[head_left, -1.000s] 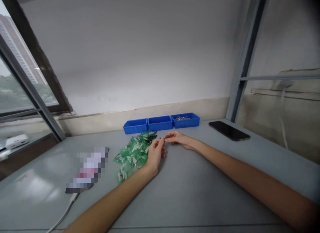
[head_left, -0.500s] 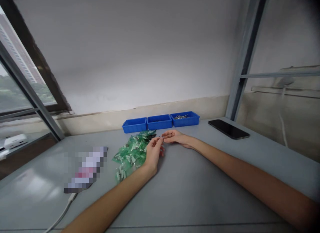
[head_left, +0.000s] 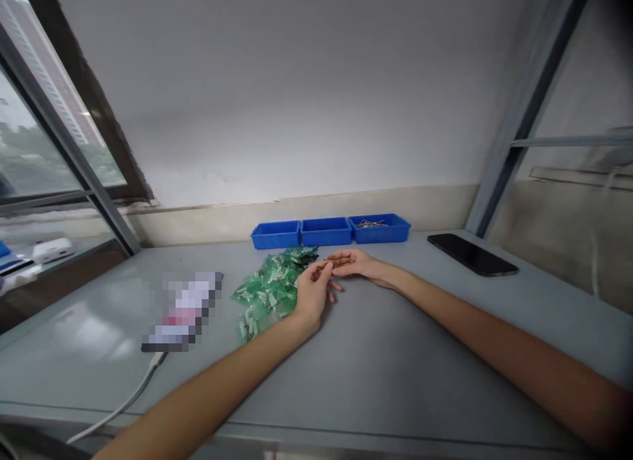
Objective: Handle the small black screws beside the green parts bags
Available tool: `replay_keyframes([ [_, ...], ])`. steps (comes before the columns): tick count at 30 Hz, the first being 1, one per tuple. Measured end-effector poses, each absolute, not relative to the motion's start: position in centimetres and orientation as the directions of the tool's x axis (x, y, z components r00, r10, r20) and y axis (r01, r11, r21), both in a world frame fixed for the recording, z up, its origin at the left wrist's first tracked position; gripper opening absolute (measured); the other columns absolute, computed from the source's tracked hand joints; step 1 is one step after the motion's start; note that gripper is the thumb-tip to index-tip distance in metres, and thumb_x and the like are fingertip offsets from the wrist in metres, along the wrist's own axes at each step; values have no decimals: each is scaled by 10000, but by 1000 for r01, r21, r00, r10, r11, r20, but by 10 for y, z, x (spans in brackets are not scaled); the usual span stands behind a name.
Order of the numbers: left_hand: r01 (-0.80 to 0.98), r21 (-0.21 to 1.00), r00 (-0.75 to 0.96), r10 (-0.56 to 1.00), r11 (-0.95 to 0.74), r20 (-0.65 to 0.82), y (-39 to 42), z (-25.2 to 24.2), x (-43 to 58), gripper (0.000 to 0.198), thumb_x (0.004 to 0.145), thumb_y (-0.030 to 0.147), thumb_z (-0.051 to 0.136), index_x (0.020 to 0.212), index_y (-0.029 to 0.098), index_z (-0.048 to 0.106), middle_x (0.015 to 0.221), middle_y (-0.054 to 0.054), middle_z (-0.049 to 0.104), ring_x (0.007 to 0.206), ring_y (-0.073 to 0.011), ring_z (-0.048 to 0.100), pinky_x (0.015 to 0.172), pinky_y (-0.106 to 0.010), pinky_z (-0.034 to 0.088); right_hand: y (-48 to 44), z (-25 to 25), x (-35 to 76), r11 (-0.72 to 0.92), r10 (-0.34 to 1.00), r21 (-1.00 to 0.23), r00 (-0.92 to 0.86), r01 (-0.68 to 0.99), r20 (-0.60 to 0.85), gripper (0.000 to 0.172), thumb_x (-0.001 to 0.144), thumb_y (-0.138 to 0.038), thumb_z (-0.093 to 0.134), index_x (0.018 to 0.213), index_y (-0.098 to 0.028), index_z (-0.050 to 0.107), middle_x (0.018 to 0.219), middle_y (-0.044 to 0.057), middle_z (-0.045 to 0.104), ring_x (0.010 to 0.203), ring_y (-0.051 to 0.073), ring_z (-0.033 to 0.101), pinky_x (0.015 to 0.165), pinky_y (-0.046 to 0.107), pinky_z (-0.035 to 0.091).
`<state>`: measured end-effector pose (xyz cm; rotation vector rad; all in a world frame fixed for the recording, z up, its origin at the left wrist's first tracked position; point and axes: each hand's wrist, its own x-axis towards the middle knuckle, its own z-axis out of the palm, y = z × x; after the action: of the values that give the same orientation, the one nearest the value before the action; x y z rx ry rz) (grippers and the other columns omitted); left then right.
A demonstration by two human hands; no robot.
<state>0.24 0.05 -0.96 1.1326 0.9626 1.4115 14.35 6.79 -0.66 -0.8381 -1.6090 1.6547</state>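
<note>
My left hand (head_left: 314, 290) is beside the right edge of a heap of green plastic packets (head_left: 271, 285) with small pale and metallic pieces inside. Its thumb and index finger are pinched together, while the lower fingers stick out a little. From the right, my right hand (head_left: 354, 263) meets it, thumb and fingertips closed at the left fingertips. Whatever lies between the fingertips is too small to make out. Small dark pieces (head_left: 310, 256) lie at the heap's back right, just behind my hands.
Three blue trays stand in a row by the wall: left (head_left: 277, 236), middle (head_left: 326, 232), and right (head_left: 380, 229) with thin metal pieces. A black phone (head_left: 472, 254) lies at right. A blurred-out device (head_left: 185, 312) with a white cable (head_left: 126, 404) lies at left.
The camera view has shifted, so the table items appear further right and slightly higher. The lower fingers of my left hand have spread a little; both hands remain together at the fingertips.
</note>
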Motion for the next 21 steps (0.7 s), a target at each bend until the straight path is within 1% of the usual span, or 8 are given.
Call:
replay_keyframes([
  [2, -228, 964, -35, 991, -137, 133, 1, -10, 2, 270, 739, 334, 639, 882, 112, 582, 648, 1, 575, 417, -63, 492, 356, -172, 331, 67, -6, 143, 2, 839, -1000, -543, -27, 17, 396, 538, -187, 792, 915, -179, 669, 895, 25, 681, 795, 127, 618, 780, 271, 448],
  [4, -224, 964, -62, 989, -141, 131, 1, -12, 3, 278, 738, 345, 643, 890, 133, 547, 586, 43, 528, 388, -56, 453, 355, -170, 326, 68, -5, 144, 18, 853, -1000, -521, -15, 23, 404, 540, -208, 790, 925, -182, 669, 888, 23, 672, 762, 118, 603, 720, 248, 441],
  [7, -213, 966, -87, 987, -147, 131, 1, -13, 4, 329, 711, 377, 670, 894, 168, 493, 535, 84, 477, 373, -54, 429, 354, -163, 299, 70, -5, 145, 38, 871, -999, -491, 7, 30, 378, 602, -286, 756, 955, -182, 669, 730, -5, 634, 606, 78, 527, 548, 205, 366],
  [9, -197, 969, -82, 988, -148, 134, 0, -14, 4, 357, 683, 376, 698, 885, 175, 483, 509, 97, 460, 362, -45, 398, 359, -159, 274, 70, -5, 146, 57, 867, -998, -496, 16, 41, 357, 640, -341, 730, 951, -174, 672, 613, -31, 572, 525, 62, 449, 494, 204, 301],
  [12, -171, 974, -71, 988, -146, 136, 0, -14, 5, 347, 667, 353, 712, 855, 172, 484, 492, 104, 443, 368, -32, 356, 384, -158, 257, 70, -5, 146, 77, 842, -996, -538, 42, 42, 372, 649, -401, 718, 929, -159, 682, 553, -43, 525, 488, 59, 387, 486, 215, 261],
  [15, -147, 979, -66, 989, -142, 133, 1, -15, 5, 324, 662, 320, 711, 825, 179, 468, 491, 111, 421, 385, -30, 342, 413, -158, 259, 70, -6, 147, 84, 826, -995, -562, 53, 40, 392, 638, -421, 720, 932, -163, 688, 553, -41, 535, 482, 62, 373, 494, 223, 258],
  [18, -113, 983, -38, 989, -147, 143, 1, -16, 5, 302, 648, 264, 711, 811, 182, 471, 488, 111, 423, 404, -39, 356, 439, -165, 272, 72, -7, 149, 74, 828, -996, -559, 51, 33, 362, 613, -411, 739, 881, -171, 704, 587, -29, 581, 495, 69, 409, 516, 227, 292],
  [21, -72, 983, 13, 985, -169, 170, -1, -15, 6, 262, 639, 198, 700, 798, 176, 493, 471, 104, 434, 427, -56, 383, 467, -178, 291, 74, -9, 153, 39, 819, -998, -574, 51, 3, 343, 571, -395, 767, 826, -171, 717, 664, -3, 643, 550, 88, 489, 557, 231, 346],
])
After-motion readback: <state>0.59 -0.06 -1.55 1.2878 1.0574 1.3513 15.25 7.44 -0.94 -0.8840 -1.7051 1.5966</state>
